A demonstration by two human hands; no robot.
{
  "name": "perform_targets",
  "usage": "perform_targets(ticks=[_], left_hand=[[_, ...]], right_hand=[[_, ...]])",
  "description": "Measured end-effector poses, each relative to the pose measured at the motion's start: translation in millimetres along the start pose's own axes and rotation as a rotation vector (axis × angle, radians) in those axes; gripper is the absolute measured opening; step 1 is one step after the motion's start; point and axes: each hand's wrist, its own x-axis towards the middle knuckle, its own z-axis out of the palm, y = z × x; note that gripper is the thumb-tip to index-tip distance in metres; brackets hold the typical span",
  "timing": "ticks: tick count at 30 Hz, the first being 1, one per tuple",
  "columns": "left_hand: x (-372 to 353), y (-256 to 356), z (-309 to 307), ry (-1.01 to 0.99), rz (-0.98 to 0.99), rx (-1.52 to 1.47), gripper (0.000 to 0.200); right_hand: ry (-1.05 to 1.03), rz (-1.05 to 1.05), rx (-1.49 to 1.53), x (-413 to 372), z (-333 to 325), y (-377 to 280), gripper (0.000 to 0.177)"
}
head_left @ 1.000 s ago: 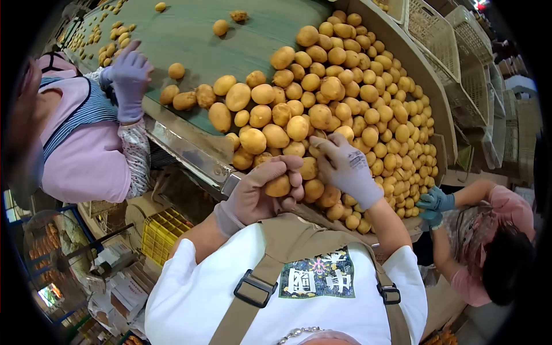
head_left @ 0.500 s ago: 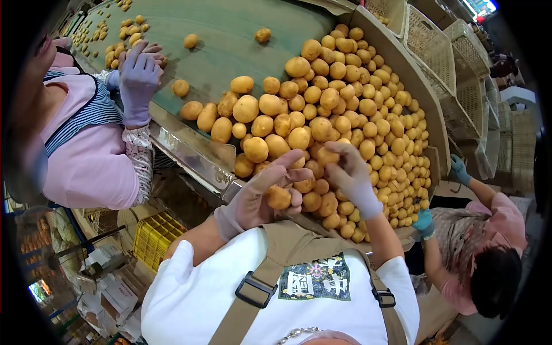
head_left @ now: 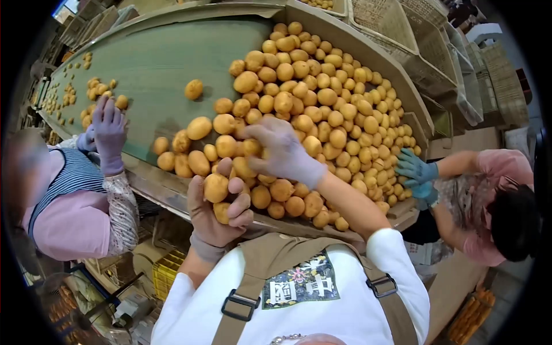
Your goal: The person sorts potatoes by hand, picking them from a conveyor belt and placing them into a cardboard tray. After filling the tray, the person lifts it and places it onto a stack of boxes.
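Note:
My left hand (head_left: 215, 215), in a pale glove, is closed around two potatoes, with a round potato (head_left: 216, 188) on top and another potato (head_left: 221, 212) below it against the palm. My gloved right hand (head_left: 284, 152) reaches over the near part of the potato pile (head_left: 339, 115). Its fingers are smeared by motion around a potato (head_left: 252, 148), and I cannot make out whether they grip it. Several potatoes lie right beside both hands.
A green conveyor belt (head_left: 155, 63) carries scattered potatoes at the left. One co-worker's gloved hand (head_left: 108, 135) is over it; another's blue-gloved hand (head_left: 417, 167) touches the pile's right side. Plastic crates (head_left: 382, 26) stand behind the wooden rim (head_left: 368, 52).
My right hand has moved left across the pile, away from the potato it was pinching. My left hand now holds two potatoes rather than one visible. The view has shifted; the right co-worker's hands reached the pile.

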Motion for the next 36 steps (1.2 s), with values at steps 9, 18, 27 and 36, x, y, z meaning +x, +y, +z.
perform_targets(ticks=[9,18,27,36], left_hand=[[11.3,-12.5,-5.1,0.087,-0.172,-0.198,0.058],[-13.9,-1.5,-3.0,0.122,0.049,-0.246,0.051],[-20.5,-15.2,-23.3,0.04,0.018,-0.215,0.051],[1.3,-41.2,-54.5,-0.029,-0.085,-0.381,0.053]], right_hand=[[-0.166,-0.099,-0.251,-12.2,-20.3,-20.7,0.04],[0.026,0.225,0.421,-12.2,-5.1,-1.6,0.048],[0.012,-0.57,-0.32,-8.3,-132.5,-23.0,0.032],[0.494,0.19,-0.225,-40.2,-217.1,83.9,0.044]])
